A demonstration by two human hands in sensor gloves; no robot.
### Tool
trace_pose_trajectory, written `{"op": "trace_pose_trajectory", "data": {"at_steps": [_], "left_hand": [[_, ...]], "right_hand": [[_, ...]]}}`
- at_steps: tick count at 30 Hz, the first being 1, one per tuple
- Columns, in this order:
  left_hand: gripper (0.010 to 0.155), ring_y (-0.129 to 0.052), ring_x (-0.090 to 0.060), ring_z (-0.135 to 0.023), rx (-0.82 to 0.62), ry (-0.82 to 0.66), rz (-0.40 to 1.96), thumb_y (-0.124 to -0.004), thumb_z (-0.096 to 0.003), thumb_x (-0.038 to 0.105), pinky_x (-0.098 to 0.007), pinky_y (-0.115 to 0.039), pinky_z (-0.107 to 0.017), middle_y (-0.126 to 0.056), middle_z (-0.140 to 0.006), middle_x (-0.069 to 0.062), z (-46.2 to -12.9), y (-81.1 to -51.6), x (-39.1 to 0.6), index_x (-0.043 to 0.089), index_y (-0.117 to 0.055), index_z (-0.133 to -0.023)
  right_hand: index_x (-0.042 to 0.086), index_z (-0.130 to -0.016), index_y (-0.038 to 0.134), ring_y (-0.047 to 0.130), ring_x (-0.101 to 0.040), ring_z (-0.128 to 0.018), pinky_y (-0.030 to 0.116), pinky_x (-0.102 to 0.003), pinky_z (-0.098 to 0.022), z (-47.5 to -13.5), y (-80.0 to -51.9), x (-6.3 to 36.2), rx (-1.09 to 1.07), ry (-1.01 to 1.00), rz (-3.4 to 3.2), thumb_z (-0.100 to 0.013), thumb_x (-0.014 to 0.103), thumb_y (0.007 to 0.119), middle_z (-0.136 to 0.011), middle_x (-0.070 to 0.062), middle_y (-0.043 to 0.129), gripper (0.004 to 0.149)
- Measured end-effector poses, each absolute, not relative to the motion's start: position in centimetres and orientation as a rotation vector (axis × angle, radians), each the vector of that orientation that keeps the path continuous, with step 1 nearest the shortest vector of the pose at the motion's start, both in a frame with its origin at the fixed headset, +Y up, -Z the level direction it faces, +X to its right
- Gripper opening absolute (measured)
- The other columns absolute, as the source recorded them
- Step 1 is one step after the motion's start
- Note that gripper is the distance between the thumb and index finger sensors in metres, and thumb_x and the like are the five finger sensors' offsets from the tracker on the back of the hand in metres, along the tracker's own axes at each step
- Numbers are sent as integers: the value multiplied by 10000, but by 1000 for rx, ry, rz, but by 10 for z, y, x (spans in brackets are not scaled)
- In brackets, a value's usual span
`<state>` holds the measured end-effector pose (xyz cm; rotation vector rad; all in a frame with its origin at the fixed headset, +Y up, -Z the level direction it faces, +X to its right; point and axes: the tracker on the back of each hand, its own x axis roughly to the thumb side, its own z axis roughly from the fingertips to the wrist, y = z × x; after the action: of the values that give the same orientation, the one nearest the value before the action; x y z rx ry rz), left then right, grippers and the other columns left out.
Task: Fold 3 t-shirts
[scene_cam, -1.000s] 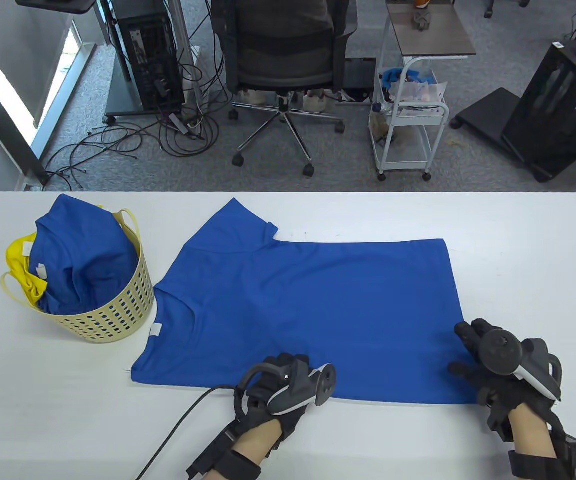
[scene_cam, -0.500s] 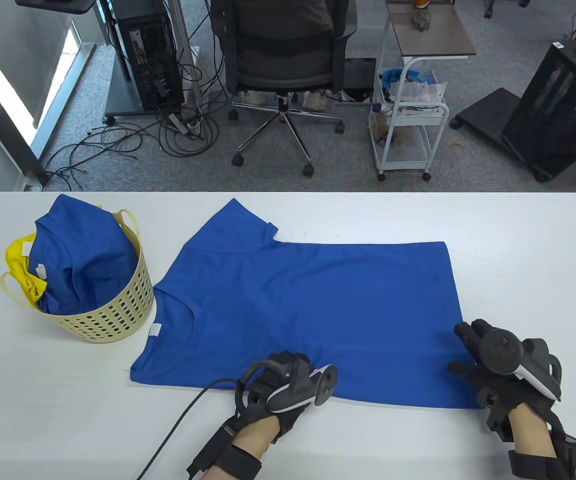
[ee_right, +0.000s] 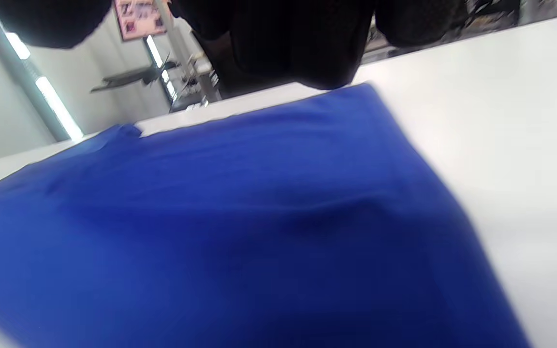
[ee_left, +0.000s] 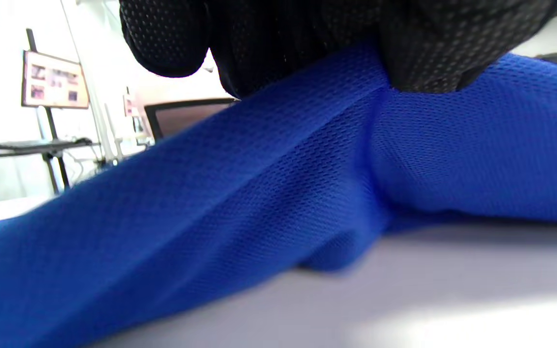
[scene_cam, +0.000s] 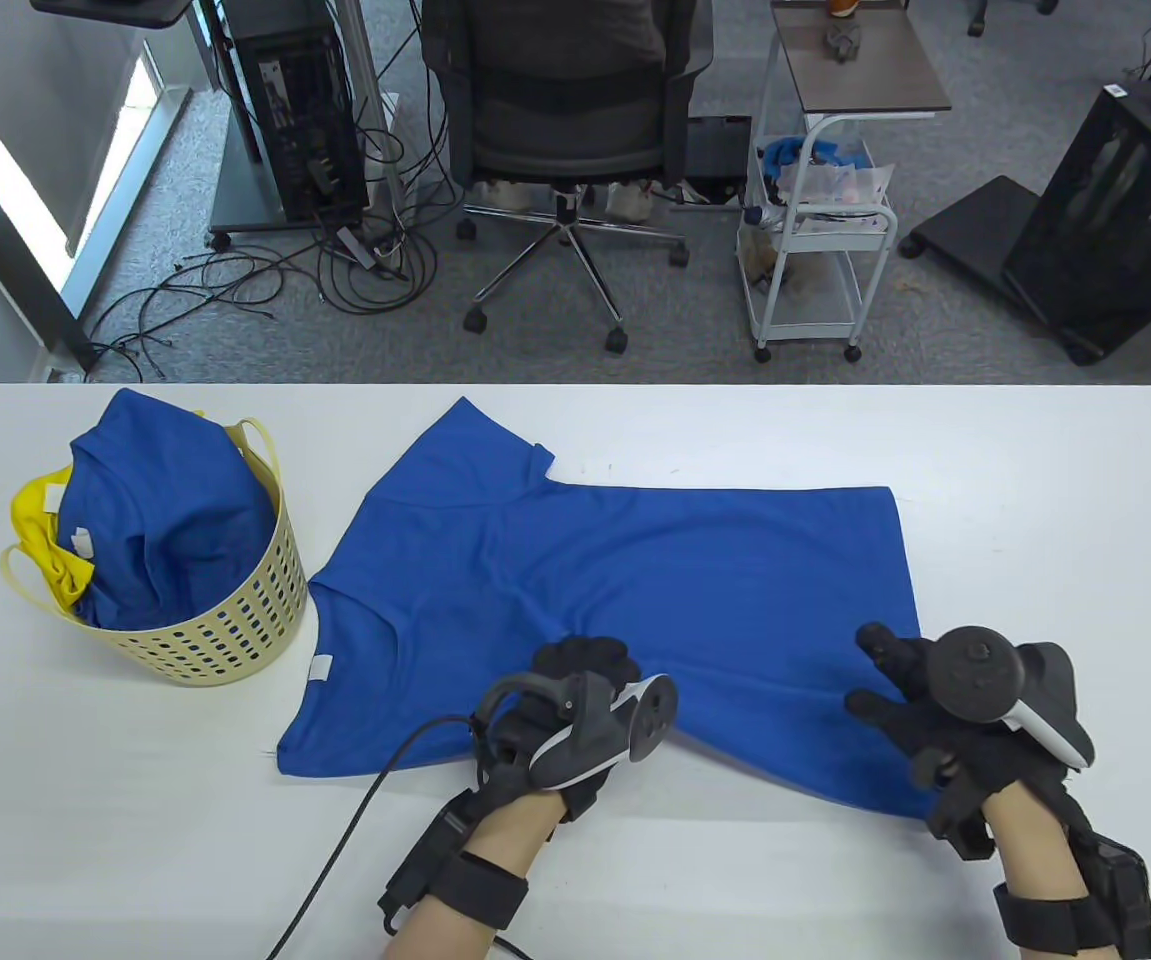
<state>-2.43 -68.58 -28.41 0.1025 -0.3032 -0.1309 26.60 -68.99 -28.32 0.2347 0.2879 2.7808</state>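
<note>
A blue t-shirt [scene_cam: 615,590] lies spread on the white worktop [scene_cam: 1035,470], just beside a yellow basket [scene_cam: 235,630] that holds more blue and yellow clothes. The collar end points toward the basket; the hem is the edge farthest from it.

The left hand [scene_cam: 575,700] pinches the shirt's near edge about midway along, and the wrist view shows the cloth gathered into a ridge under the gloved fingers [ee_left: 423,53]. The right hand [scene_cam: 920,705] is at the near corner of the hem, the cloth there raised off the worktop; its grip looks closed on the fabric, though the fingers are partly hidden.

The fabric is a thin, light mesh knit, limp and quick to sag or wrinkle between holds. It likely handles best taken at edges and corners, with both hands lifting evenly so the fold lands straight.
</note>
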Motion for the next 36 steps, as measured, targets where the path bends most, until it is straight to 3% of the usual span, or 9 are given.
{"op": "trace_pose_trajectory", "data": {"at_steps": [8, 12, 20, 30, 34, 36], "left_hand": [[425, -832, -190, -800, 157, -296, -145, -823, -361, 516, -442, -751, -655, -793, -873, 59, -304, -641, 3, 312, -835, -734], [426, -840, -186, -797, 208, -289, -183, -826, -358, 521, -439, -757, -651, -801, -869, 63, -308, -621, 17, 317, -839, -732], [426, -848, -185, -791, 222, -260, -163, -830, -359, 526, -440, -760, -647, -809, -866, 65, -316, -591, 38, 316, -846, -729], [423, -859, -193, -775, 202, -177, -40, -827, -370, 530, -440, -772, -630, -820, -856, 53, -320, -567, 28, 306, -851, -728], [422, -860, -194, -775, 203, -144, -6, -827, -373, 530, -441, -772, -630, -819, -857, 50, -316, -563, 21, 305, -851, -729], [420, -862, -197, -772, 218, -128, 1, -828, -374, 527, -442, -773, -629, -820, -856, 48, -314, -561, 17, 303, -853, -729]], "right_hand": [[206, -1048, 381, 612, -458, -956, 517, -665, -684, -302, -699, 191, 420, 412, 2693, -408, 534, 736, -1083, -132, 521, 802], [199, -1051, 363, 537, -486, -989, 492, -672, -690, -308, -706, 183, 426, 375, 2608, -401, 551, 731, -1115, -132, 445, 826], [181, -1039, 426, 607, -479, -952, 545, -655, -661, -299, -703, 181, 447, 171, 2553, -414, 524, 722, -1090, -140, 510, 772], [120, -1045, 262, 478, -498, -1000, 440, -717, -685, -284, -709, 137, 372, 101, 2603, -334, 663, 704, -1125, -188, 330, 997], [106, -1041, 283, 479, -496, -1000, 429, -732, -684, -280, -711, 116, 273, -1, 2615, -323, 683, 713, -1121, -201, 333, 1017], [97, -1038, 333, 534, -495, -975, 463, -726, -672, -278, -712, 106, 157, -87, 2604, -353, 634, 751, -1108, -209, 387, 965]]}}
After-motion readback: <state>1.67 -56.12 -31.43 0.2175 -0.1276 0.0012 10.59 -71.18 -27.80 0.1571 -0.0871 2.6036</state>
